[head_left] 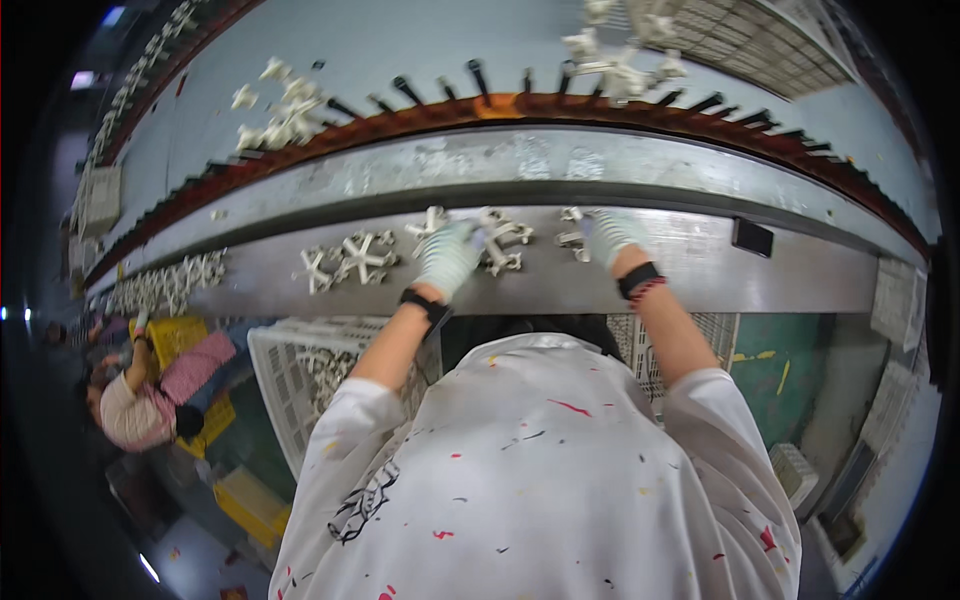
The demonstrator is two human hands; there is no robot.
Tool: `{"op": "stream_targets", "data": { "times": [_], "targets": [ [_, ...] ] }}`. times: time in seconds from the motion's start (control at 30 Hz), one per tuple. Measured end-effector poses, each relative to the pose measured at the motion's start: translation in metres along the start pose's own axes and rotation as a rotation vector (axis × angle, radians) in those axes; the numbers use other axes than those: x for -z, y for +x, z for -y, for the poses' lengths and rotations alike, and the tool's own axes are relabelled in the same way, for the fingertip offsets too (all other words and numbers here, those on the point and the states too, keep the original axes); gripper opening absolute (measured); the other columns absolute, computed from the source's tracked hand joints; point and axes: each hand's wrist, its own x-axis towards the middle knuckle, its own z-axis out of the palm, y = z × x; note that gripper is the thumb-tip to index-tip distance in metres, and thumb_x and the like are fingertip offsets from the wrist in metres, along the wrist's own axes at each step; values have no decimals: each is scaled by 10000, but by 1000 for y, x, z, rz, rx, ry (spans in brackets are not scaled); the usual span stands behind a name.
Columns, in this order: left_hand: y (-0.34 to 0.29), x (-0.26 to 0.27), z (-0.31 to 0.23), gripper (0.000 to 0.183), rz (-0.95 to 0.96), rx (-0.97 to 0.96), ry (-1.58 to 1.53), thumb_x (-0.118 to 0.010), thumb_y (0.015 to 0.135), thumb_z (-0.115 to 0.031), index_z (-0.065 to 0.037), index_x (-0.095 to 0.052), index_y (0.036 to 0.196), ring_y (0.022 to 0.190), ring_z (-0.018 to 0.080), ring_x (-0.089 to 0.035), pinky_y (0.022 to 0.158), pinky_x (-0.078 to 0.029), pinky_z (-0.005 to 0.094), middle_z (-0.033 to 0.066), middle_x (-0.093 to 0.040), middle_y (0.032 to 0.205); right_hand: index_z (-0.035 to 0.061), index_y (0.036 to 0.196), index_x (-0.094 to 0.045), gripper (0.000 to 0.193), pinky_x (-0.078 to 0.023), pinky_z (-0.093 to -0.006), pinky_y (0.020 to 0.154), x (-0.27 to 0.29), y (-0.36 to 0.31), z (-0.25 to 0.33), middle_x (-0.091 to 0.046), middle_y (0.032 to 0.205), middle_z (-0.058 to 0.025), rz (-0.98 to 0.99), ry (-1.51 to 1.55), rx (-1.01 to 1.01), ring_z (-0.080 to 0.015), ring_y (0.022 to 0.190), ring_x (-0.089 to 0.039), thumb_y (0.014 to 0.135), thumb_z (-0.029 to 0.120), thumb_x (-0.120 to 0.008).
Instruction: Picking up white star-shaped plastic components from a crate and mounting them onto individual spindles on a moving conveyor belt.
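Note:
My left hand, in a pale striped glove, is closed at the edge of a white star-shaped plastic part on the metal bench. Another such part shows partly behind that hand, its arms poking out on the left side. Farther right, my right hand, gloved the same way, has its fingers closed on a smaller-looking white plastic part, which it partly hides. Both hands are slightly blurred. Left of my hands, a loose pair of white star-shaped parts lies on the steel bench top.
A black phone-like slab lies on the bench at right. Beyond runs an orange rail with black pegs and several white parts. White crates stand below the bench. A co-worker works at far left beside a heap of parts.

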Motion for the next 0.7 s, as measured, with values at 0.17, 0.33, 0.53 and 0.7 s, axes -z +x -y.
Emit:
{"op": "stream_targets", "data": {
  "times": [0.17,0.33,0.53,0.7],
  "targets": [
    [-41,28,21,300,384,412,-1438,-585,828,-169,-23,-534,1086,753,158,-584,668,-489,306,41,-593,870,167,1212,-493,473,-439,-403,867,-28,18,20,-534,1195,-74,175,33,-142,-287,1154,-461,790,359,-587],
    [-66,33,5,248,794,445,-1586,-654,763,-99,-52,-529,972,837,231,-612,770,-512,368,104,-606,912,33,972,-628,319,-492,-355,740,-24,-3,-27,-633,960,-154,47,110,-169,-242,919,-613,796,296,-585],
    [-61,14,-20,167,879,293,-1558,-628,786,-76,-84,-549,933,992,262,-562,804,-497,366,136,-594,1005,68,976,-594,276,-462,-263,606,-14,-98,-121,-592,772,-45,61,2000,-337,-133,682,-568,802,281,-624],
    [-60,0,-36,183,894,303,-1406,-621,797,-100,-75,-550,963,976,251,-571,799,-495,345,137,-593,1022,87,992,-542,254,-461,-305,764,42,-91,-155,-540,872,-34,-653,2220,294,-162,807,-549,779,168,-654]
  ]
}}
